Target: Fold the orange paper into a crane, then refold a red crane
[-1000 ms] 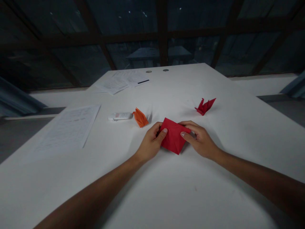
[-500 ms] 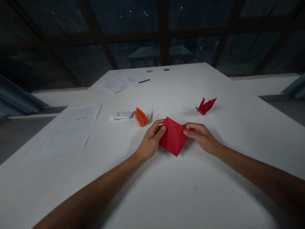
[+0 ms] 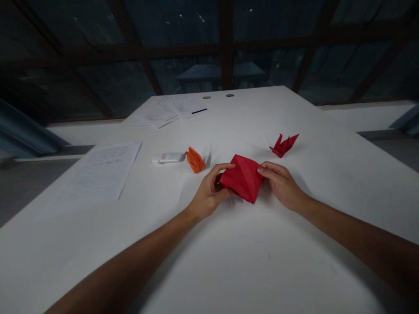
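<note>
A folded square of red origami paper [image 3: 244,178] is held between both hands just above the table, tilted, with crease lines across its face. My left hand [image 3: 211,189] grips its left corner, index finger on the upper edge and thumb below. On the right corner, my right hand [image 3: 279,181] pinches the paper with the thumb on top and the fingers behind, partly hidden. Beyond the left hand stands an orange origami crane [image 3: 195,160]. A red origami crane [image 3: 284,145] sits past the right hand.
The white table [image 3: 262,261] reaches to dark windows. A white correction-fluid-like bottle [image 3: 168,158] lies beside the orange crane. Printed sheets lie left [image 3: 101,170] and farther back [image 3: 166,111], near a dark strip [image 3: 199,111]. Two round discs, one here [image 3: 230,95], are at the far edge.
The red paper has moved slightly up and right and tilted. My left thumb has gone from the paper's face to below its lower left edge. My right hand keeps its pinch.
</note>
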`<act>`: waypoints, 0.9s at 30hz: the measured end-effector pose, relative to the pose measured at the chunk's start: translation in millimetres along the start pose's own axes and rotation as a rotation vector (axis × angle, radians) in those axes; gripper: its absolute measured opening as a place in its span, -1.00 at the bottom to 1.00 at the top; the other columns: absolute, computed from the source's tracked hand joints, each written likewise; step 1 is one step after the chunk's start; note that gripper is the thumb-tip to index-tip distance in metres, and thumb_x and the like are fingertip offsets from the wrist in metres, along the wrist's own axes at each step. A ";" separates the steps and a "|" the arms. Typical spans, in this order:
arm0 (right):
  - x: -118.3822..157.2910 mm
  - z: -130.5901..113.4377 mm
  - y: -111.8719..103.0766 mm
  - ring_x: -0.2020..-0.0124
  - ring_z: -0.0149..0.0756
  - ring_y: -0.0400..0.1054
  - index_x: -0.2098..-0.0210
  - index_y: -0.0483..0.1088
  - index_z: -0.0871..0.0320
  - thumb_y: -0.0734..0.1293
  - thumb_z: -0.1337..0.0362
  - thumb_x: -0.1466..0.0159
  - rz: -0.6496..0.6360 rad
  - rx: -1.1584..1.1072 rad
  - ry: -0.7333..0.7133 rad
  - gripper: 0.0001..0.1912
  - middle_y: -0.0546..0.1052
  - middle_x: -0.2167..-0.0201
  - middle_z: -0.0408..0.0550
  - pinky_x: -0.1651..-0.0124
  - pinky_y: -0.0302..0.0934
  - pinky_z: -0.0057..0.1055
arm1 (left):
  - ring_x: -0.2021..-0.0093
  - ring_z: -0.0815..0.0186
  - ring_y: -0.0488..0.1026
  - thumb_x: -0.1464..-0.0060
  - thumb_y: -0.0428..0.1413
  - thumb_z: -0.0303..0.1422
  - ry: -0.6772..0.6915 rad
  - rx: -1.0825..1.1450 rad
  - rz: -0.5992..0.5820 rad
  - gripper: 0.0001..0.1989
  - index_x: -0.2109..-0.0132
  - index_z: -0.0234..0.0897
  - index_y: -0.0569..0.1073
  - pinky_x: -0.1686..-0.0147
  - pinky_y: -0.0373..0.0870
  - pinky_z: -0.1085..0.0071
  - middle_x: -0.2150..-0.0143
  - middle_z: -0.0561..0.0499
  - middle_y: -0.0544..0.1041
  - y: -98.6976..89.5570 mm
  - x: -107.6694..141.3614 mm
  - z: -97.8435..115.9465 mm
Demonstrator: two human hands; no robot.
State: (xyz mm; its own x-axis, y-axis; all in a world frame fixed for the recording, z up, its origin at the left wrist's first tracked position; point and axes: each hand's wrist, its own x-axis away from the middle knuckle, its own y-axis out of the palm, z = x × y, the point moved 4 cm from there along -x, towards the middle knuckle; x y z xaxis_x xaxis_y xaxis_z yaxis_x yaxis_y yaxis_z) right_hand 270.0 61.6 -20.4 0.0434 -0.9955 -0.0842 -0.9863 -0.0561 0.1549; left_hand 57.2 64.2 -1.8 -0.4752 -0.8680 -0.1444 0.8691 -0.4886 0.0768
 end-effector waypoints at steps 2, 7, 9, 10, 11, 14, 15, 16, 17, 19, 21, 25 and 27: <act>0.0 0.1 -0.1 0.45 -0.33 0.27 0.46 0.43 0.10 0.42 0.17 -0.26 0.005 -0.008 -0.003 -0.79 0.41 0.52 -0.21 0.34 0.16 -0.38 | 0.23 0.32 0.42 -0.05 0.25 -0.44 0.007 -0.031 0.013 -0.53 -0.13 -0.19 0.40 0.24 0.37 0.44 0.13 -0.02 0.49 -0.1 -0.5 0.9; -1.0 1.0 -2.0 0.39 -0.28 0.33 0.46 0.42 0.07 0.43 0.07 -0.26 0.059 -0.041 -0.029 -0.73 0.44 0.49 -0.20 0.26 0.22 -0.34 | 0.25 0.33 0.44 -0.16 0.21 -0.32 0.046 -0.129 0.051 -0.71 -0.02 -0.24 0.45 0.27 0.39 0.45 0.06 -0.06 0.52 0.3 -3.2 5.3; -1.3 2.1 -1.4 0.35 -0.22 0.39 0.45 0.43 0.07 0.36 -0.04 -0.31 0.067 -0.072 -0.021 -0.65 0.49 0.46 -0.16 0.23 0.26 -0.30 | 0.20 0.30 0.46 -0.23 0.17 -0.26 0.081 -0.185 0.106 -0.78 0.03 -0.26 0.49 0.20 0.41 0.42 0.09 -0.06 0.53 -1.4 -5.3 5.1; -1.4 2.9 -0.4 0.34 -0.19 0.42 0.43 0.44 0.07 0.31 -0.10 -0.34 0.057 -0.097 -0.008 -0.60 0.51 0.46 -0.13 0.23 0.28 -0.27 | 0.17 0.28 0.47 -0.25 0.16 -0.23 0.094 -0.208 0.140 -0.78 0.06 -0.27 0.51 0.16 0.41 0.40 0.11 -0.06 0.54 -2.7 -6.6 4.0; -1.3 3.9 0.7 0.33 -0.16 0.44 0.42 0.46 0.07 0.27 -0.14 -0.35 0.042 -0.122 0.006 -0.55 0.53 0.45 -0.10 0.23 0.30 -0.26 | 0.14 0.26 0.47 -0.27 0.15 -0.21 0.101 -0.221 0.175 -0.77 0.08 -0.27 0.53 0.13 0.41 0.38 0.11 -0.06 0.55 -4.3 -8.0 2.3; -1.1 6.0 1.8 0.30 -0.12 0.47 0.41 0.50 0.08 0.28 -0.17 -0.33 0.016 -0.142 0.014 -0.52 0.57 0.44 -0.06 0.18 0.33 -0.23 | 0.17 0.24 0.48 -0.27 0.14 -0.13 0.076 -0.182 0.271 -0.70 0.13 -0.29 0.58 0.17 0.42 0.36 0.15 -0.06 0.58 -9.9 -12.0 -6.4; -1.0 6.3 1.0 0.28 -0.12 0.47 0.40 0.51 0.09 0.30 -0.15 -0.33 0.023 -0.110 0.000 -0.54 0.58 0.42 -0.05 0.15 0.33 -0.22 | 0.20 0.25 0.49 -0.26 0.14 -0.10 0.057 -0.137 0.296 -0.68 0.14 -0.29 0.58 0.22 0.43 0.37 0.18 -0.06 0.59 -11.7 -13.1 -9.7; -0.9 6.4 -0.3 0.27 -0.12 0.48 0.40 0.52 0.09 0.32 -0.13 -0.32 0.036 -0.067 -0.018 -0.56 0.59 0.40 -0.05 0.12 0.33 -0.23 | 0.23 0.25 0.50 -0.25 0.15 -0.08 0.034 -0.077 0.319 -0.66 0.15 -0.29 0.59 0.27 0.42 0.38 0.21 -0.05 0.60 -13.3 -14.1 -12.9; -0.9 6.5 -1.6 0.25 -0.13 0.47 0.39 0.52 0.09 0.33 -0.11 -0.32 0.051 -0.022 -0.036 -0.59 0.59 0.39 -0.06 0.10 0.32 -0.24 | 0.27 0.25 0.51 -0.24 0.15 -0.06 0.007 -0.010 0.337 -0.65 0.15 -0.29 0.59 0.31 0.42 0.38 0.24 -0.05 0.60 -14.5 -14.8 -15.8; -0.7 6.0 -4.1 0.24 -0.16 0.44 0.37 0.52 0.07 0.35 -0.08 -0.32 0.074 0.047 -0.070 -0.63 0.58 0.36 -0.09 0.11 0.30 -0.28 | 0.30 0.25 0.54 -0.21 0.17 -0.05 -0.042 0.120 0.359 -0.64 0.12 -0.27 0.59 0.35 0.44 0.38 0.27 -0.03 0.62 -15.6 -15.7 -19.5; -0.2 4.4 -5.1 0.29 -0.22 0.39 0.40 0.48 0.05 0.36 -0.05 -0.32 0.075 0.082 -0.093 -0.66 0.52 0.40 -0.15 0.16 0.26 -0.33 | 0.28 0.23 0.57 -0.19 0.20 -0.08 -0.069 0.209 0.376 -0.66 0.08 -0.25 0.58 0.32 0.48 0.37 0.25 -0.04 0.64 -15.5 -16.1 -19.6; 3.8 -3.1 -0.8 0.41 -0.29 0.27 0.47 0.38 0.06 0.33 -0.02 -0.37 0.009 0.139 -0.103 -0.63 0.35 0.51 -0.21 0.25 0.20 -0.36 | 0.24 0.22 0.59 -0.13 0.27 -0.17 -0.070 0.301 0.440 -0.72 0.09 -0.24 0.57 0.26 0.54 0.35 0.18 -0.04 0.66 -15.2 -16.1 -15.3; 8.0 -9.2 3.4 0.37 -0.28 0.28 0.46 0.39 0.07 0.30 -0.03 -0.39 -0.036 0.180 -0.122 -0.60 0.38 0.43 -0.17 0.22 0.21 -0.35 | 0.26 0.24 0.59 -0.11 0.28 -0.19 -0.065 0.334 0.479 -0.73 0.11 -0.25 0.57 0.26 0.55 0.36 0.19 -0.03 0.66 -15.3 -15.9 -14.6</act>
State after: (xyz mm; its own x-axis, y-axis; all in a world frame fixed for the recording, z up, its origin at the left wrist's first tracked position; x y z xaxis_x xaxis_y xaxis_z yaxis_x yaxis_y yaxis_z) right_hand 268.4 52.7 -11.5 0.0704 -0.9759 -0.2065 -0.9974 -0.0661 -0.0277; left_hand 53.5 86.8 -15.2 -0.0566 -0.9975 0.0431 0.9037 -0.0328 0.4269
